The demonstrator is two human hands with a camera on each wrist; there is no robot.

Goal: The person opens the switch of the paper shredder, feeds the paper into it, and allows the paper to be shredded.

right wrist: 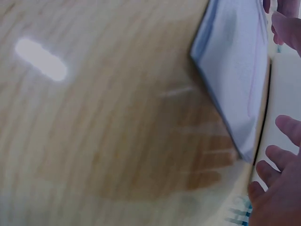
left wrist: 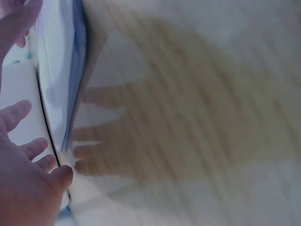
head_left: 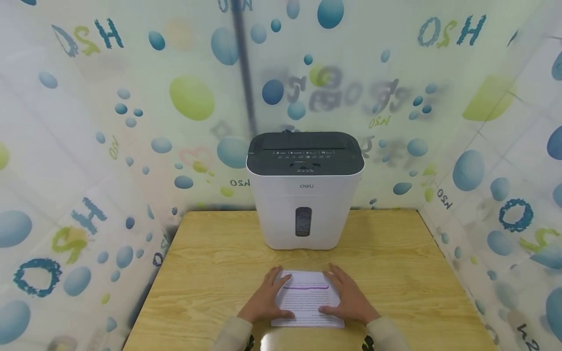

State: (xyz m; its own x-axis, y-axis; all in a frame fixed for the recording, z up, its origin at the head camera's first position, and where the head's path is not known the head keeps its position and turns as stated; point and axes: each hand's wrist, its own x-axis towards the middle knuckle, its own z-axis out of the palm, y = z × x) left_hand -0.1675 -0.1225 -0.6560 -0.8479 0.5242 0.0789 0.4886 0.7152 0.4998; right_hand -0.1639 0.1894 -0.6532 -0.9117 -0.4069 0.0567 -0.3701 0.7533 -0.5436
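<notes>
A thin stack of printed paper (head_left: pixel 305 303) lies on the table in front of me, its top sheet marked by a purple line near the far edge. My left hand (head_left: pixel 266 300) is at its left side and my right hand (head_left: pixel 349 300) at its right, thumbs reaching over the near part of the top sheet. In the left wrist view, the left hand (left wrist: pixel 30 181) has its fingers spread beside the stack's edge (left wrist: pixel 61 70). Spread fingers also show on the right hand (right wrist: pixel 277 193) in the right wrist view, near the paper (right wrist: pixel 230 80). Whether either hand touches the paper, I cannot tell.
Behind the paper, a white deli paper shredder (head_left: pixel 281 209) with a dark top (head_left: pixel 307 153) stands at the back of the wooden table (head_left: pixel 210 263). A patterned curtain (head_left: pixel 193 97) surrounds the table at the back and sides.
</notes>
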